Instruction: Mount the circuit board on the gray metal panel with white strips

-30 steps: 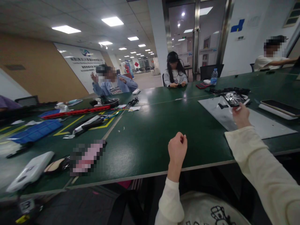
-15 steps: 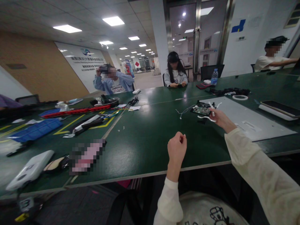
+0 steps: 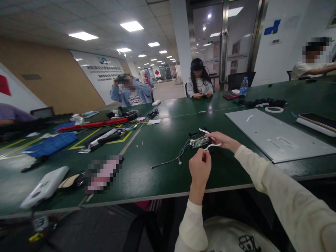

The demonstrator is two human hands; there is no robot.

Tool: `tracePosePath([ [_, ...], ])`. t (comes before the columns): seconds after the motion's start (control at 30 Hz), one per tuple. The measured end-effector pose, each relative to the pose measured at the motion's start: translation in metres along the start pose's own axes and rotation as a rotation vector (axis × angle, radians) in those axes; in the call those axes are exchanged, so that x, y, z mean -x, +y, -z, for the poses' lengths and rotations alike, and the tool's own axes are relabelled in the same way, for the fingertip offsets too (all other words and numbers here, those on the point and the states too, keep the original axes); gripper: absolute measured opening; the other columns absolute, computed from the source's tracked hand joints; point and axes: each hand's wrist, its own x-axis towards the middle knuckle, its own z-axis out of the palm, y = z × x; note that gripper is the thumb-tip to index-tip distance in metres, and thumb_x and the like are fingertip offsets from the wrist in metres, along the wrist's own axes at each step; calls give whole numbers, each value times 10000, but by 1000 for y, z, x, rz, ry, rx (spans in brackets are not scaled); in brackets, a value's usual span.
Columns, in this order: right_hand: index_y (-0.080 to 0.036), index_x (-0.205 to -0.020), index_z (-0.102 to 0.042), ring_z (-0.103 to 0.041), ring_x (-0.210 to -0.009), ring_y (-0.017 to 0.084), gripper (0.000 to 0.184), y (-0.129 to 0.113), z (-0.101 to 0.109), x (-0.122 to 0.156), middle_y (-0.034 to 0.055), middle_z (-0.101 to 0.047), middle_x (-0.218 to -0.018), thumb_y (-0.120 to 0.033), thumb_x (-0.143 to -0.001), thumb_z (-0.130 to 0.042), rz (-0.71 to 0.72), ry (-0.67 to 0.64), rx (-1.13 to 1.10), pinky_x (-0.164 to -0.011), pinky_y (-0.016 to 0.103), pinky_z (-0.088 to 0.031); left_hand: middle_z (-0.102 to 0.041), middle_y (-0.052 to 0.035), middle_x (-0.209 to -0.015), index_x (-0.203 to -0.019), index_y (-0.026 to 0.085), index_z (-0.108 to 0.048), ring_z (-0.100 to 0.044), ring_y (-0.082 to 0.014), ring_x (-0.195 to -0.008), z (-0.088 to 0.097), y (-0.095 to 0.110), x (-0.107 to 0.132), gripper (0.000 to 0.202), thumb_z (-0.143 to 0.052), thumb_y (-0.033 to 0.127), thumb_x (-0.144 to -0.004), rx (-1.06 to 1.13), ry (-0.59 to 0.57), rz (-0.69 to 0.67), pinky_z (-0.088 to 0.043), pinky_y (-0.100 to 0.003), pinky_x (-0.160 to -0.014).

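Observation:
My right hand (image 3: pixel 222 140) grips a green circuit board (image 3: pixel 200 141) with black parts around it, held over the dark green table. White strips (image 3: pixel 214 145) stick out from the board near my fingers. From its left side grey cables (image 3: pixel 183 150) trail toward the table, ending in small connectors. Just below the board, my left hand (image 3: pixel 200 161) is closed, fingertips pressed together close to the end of the lower white strip. Whatever those fingertips hold, if anything, is hidden.
A grey metal panel (image 3: pixel 278 140) lies to the right, a small white strip (image 3: pixel 249 118) on it. At left are a blue tray (image 3: pixel 51 145), a pink phone-shaped item (image 3: pixel 106 175) and a white device (image 3: pixel 45 187). A water bottle (image 3: pixel 244 86) stands farther back. Several people sit around the table.
My right hand has brought the circuit board left from over the grey panel's edge to just above my left hand. One small white strip now lies on the panel.

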Motion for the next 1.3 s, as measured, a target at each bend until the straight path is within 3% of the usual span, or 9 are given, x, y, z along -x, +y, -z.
tracePosePath([
  [0.13,-145,-724,-570,-577,-512,86,181,10,-3,2,-7,-595,-592,-218,-788,-723,-64,-24,-43,-491,171,-518,-517,38,-573,-668,191,-494,-478,-84,-517,0,0,-1,243,-487,263,-899,39,36,14,-337,-211,-548],
  [0.3,-126,-888,-645,-684,-724,130,113,8,16,7,79,-702,-831,-233,-854,-647,-2,-1,-4,-675,202,-578,-536,30,-585,-669,194,-506,-495,-91,-533,1,1,-1,253,-477,283,-903,10,9,23,-349,-214,-556],
  [0.6,-167,-1081,-622,-702,-809,165,262,6,18,13,75,-716,-876,-240,-832,-660,47,110,136,-682,231,-575,-542,27,-597,-672,195,-494,-499,-93,-538,3,3,-1,266,-466,302,-914,22,8,54,-360,-215,-567],
  [0.73,-186,-1068,-623,-684,-747,148,222,11,24,7,53,-716,-855,-184,-848,-590,152,204,373,-659,242,-557,-509,35,-580,-671,196,-484,-471,-90,-524,2,3,-2,266,-472,305,-914,28,28,65,-343,-218,-557],
  [0.9,-208,-995,-679,-668,-838,163,203,15,40,-1,32,-717,-851,-155,-819,-593,382,327,746,-871,300,-490,-525,29,-602,-683,195,-482,-489,-94,-540,2,1,-3,262,-461,306,-919,39,12,71,-350,-217,-559],
  [1.0,-226,-957,-699,-664,-902,180,184,14,45,-1,31,-717,-873,-166,-818,-593,418,366,813,-935,313,-449,-549,23,-615,-695,195,-493,-516,-102,-554,4,2,-3,255,-453,304,-923,-12,-42,79,-363,-219,-566],
  [1.13,-232,-984,-700,-661,-911,191,195,14,45,1,40,-714,-932,-188,-828,-592,415,366,873,-928,327,-457,-602,5,-680,-777,203,-542,-566,-128,-601,10,11,-14,190,-453,286,-922,-157,-228,34,-381,-229,-576],
  [1.3,-215,-974,-695,-635,-936,168,189,11,47,-3,43,-693,-1002,-195,-813,-599,388,383,795,-935,318,-460,-651,-55,-808,-870,195,-591,-624,-188,-755,9,20,-65,132,-495,278,-903,-396,-449,-110,-432,-272,-666],
])
